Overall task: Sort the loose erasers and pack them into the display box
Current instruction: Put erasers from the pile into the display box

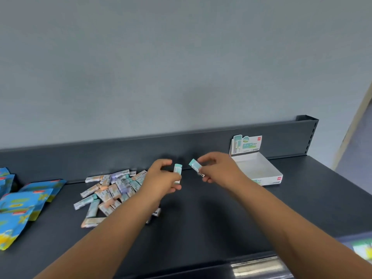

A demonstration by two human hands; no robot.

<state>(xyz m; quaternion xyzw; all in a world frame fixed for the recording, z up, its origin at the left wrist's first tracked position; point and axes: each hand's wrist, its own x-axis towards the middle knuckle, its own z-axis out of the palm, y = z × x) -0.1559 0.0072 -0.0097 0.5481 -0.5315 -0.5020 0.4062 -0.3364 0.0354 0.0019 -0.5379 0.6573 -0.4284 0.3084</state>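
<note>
A heap of loose erasers (112, 190) in teal, peach and lilac sleeves lies on the dark shelf, left of centre. My left hand (161, 179) is above the heap's right edge, shut on a teal eraser (178, 171) held upright. My right hand (217, 168) is a little to the right, shut on a second teal eraser (196, 167) that is tilted. The two erasers are close but apart. The white display box (267, 174), with a printed header card at its back, stands just right of my right hand and looks empty.
Blue and yellow packets (22, 202) are stacked at the shelf's left end. A dark back rail (141, 152) runs along the wall. The shelf (211, 218) ends at a front lip with a shiny price strip (259, 267) at lower right.
</note>
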